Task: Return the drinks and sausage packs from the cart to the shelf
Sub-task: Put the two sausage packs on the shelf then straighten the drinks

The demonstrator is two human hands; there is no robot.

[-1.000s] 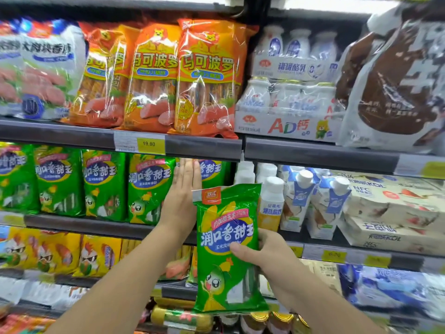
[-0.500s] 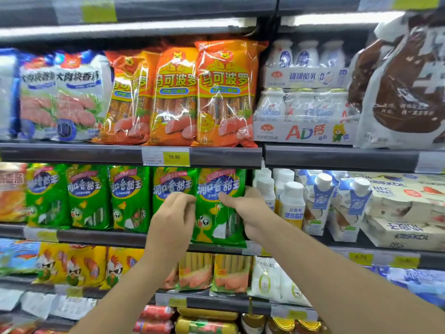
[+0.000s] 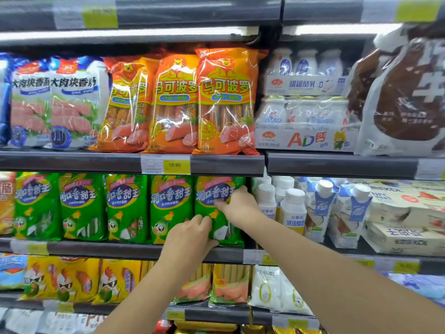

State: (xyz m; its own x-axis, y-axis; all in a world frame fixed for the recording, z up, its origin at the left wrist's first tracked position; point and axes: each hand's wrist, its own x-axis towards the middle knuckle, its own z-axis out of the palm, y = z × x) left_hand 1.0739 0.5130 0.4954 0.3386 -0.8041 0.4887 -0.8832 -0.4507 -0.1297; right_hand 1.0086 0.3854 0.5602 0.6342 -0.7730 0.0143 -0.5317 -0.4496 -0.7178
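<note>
The green sausage pack (image 3: 218, 208) stands upright on the middle shelf (image 3: 120, 250), last one on the right of a row of same green packs (image 3: 127, 206). Its long side goes up & down. It sits right next to the white drink bottles (image 3: 292, 208).

Both hands are on it. The left hand (image 3: 190, 237) is low, w/ fingers curled on the pack's bottom left part, near the shelf edge. The right hand (image 3: 237, 206) is higher, at the pack's right side, w/ the thumb laid on the front & other fingers at the edge. If they go behind the pack, I can't tell. So both hands are holding the pack, not let go.

The pack is straight ahead of the hands & a bit up. The right hand is nearer the top, the left hand nearer the bottom. I think the next move is a small push back so it lines up w/ the row, then letting go. It's a soft bag, so it could tip fwd.

Words I can read: the green packs say 润口香甜王. Up top, orange packs (image 3: 224, 100) say 马可波罗. White & blue packs (image 3: 72, 102) say 大肉块香肠. A box of small bottles (image 3: 305, 138) says AD钙. The yellow price tag (image 3: 174, 165) says 19.90.
</note>
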